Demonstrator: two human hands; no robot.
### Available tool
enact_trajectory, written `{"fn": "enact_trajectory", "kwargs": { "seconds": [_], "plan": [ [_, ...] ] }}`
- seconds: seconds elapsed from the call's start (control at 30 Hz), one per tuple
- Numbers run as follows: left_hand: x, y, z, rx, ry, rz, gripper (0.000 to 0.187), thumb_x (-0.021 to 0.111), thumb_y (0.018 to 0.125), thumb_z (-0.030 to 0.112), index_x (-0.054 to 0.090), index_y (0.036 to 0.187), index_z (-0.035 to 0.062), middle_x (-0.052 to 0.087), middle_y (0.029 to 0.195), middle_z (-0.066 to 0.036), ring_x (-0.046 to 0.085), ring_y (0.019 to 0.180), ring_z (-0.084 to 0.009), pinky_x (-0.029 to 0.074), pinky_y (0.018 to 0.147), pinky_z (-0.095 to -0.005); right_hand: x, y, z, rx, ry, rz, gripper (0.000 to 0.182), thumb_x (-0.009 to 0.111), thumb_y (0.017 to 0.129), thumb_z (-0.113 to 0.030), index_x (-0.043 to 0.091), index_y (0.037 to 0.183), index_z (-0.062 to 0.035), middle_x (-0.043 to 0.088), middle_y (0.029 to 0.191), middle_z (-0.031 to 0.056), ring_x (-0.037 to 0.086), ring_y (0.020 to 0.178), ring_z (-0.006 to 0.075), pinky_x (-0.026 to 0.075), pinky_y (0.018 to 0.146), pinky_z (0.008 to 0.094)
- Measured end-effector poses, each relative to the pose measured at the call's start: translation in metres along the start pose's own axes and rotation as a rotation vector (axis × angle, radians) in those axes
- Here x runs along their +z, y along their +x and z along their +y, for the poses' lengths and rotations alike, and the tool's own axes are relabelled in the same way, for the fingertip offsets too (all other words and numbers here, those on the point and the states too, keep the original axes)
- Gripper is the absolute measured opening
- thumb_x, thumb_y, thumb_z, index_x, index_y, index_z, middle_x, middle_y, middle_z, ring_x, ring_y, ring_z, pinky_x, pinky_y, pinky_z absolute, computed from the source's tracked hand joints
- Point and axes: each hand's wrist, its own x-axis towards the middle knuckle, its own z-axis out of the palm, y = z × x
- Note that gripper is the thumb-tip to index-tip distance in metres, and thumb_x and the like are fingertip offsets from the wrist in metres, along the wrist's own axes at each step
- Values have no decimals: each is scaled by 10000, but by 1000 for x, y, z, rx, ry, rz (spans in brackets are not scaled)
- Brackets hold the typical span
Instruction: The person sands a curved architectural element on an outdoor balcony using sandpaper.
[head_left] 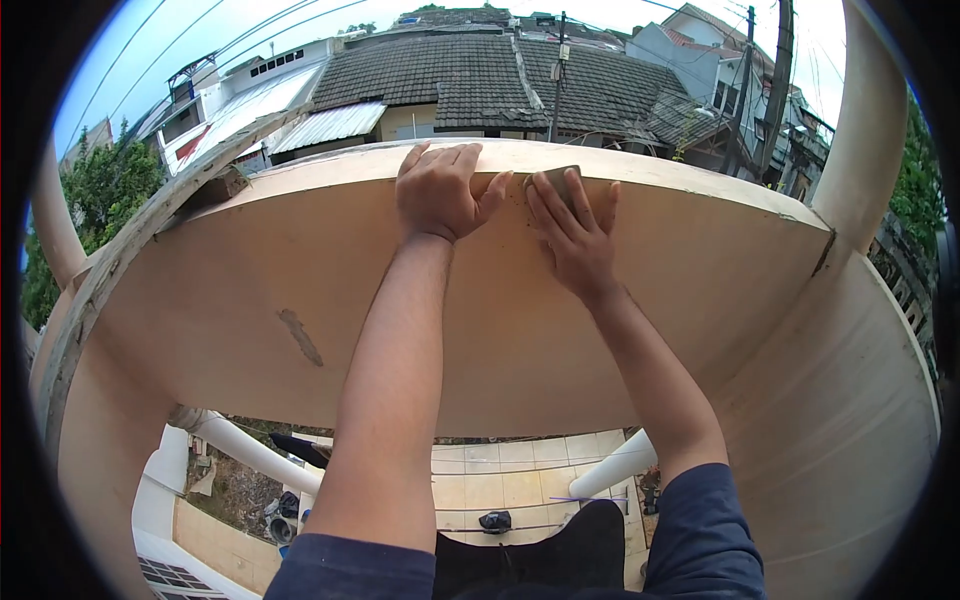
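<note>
A curved, peach-coloured wall (300, 250) spans the view in front of me. My left hand (440, 190) rests over its top edge, fingers bent onto the ledge, with nothing visible in it. To its right, my right hand (578, 235) presses a flat brownish pad (565, 186) against the wall face just below the edge. The fingers lie over the pad, hiding part of it. A rough grey patch (300, 337) marks the wall at the lower left.
Round columns (865, 130) rise at both sides. Far below lie a tiled floor (520, 488), a black bundle (495, 521) and white pillars (615, 466). A wooden strip (120, 245) runs along the left. Tiled roofs (420, 75) and wires are beyond.
</note>
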Motion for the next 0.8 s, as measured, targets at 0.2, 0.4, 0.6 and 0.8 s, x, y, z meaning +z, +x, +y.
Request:
{"fn": "enact_trajectory", "kwargs": {
  "seconds": [0.2, 0.4, 0.6, 0.8],
  "plan": [
    [0, -1, 1, -20, -2, 1, 559, 599, 963, 611, 808, 1108, 113, 817, 985, -105, 780, 998, -284, 501, 1118, -466, 7, 10, 32, 275, 24, 177, 522, 580, 1055, -234, 559, 1571, -158, 515, 1651, -30, 346, 1605, 282, 36, 1325, 628],
    [-2, 1, 2, -4, 19, -9, 530, 618, 964, 584, 811, 1109, 112, 820, 1009, -102, 779, 1007, -285, 510, 1107, -466, -10, 21, 11, -123, -47, 9, 502, 579, 1062, -269, 583, 1549, -147, 560, 1612, -25, 403, 1571, 244, 132, 1337, 550],
    [-4, -1, 1, -7, 3, -8, 506, 604, 979, 557, 803, 1133, 118, 820, 1051, -102, 777, 1008, -294, 516, 1097, -487, -2, 25, 42, 202, -98, 112, 507, 576, 1062, -291, 583, 1553, -162, 575, 1598, -22, 441, 1546, 241, 165, 1326, 560],
    [-3, 2, 1, -1, 9, -34, 489, 607, 983, 540, 800, 1140, 119, 819, 1077, -88, 775, 1013, -292, 518, 1089, -480, -8, 27, 15, -73, -87, 7, 552, 589, 1048, -338, 550, 1569, -161, 545, 1613, -24, 437, 1545, 246, 141, 1331, 577]
  ]
}}
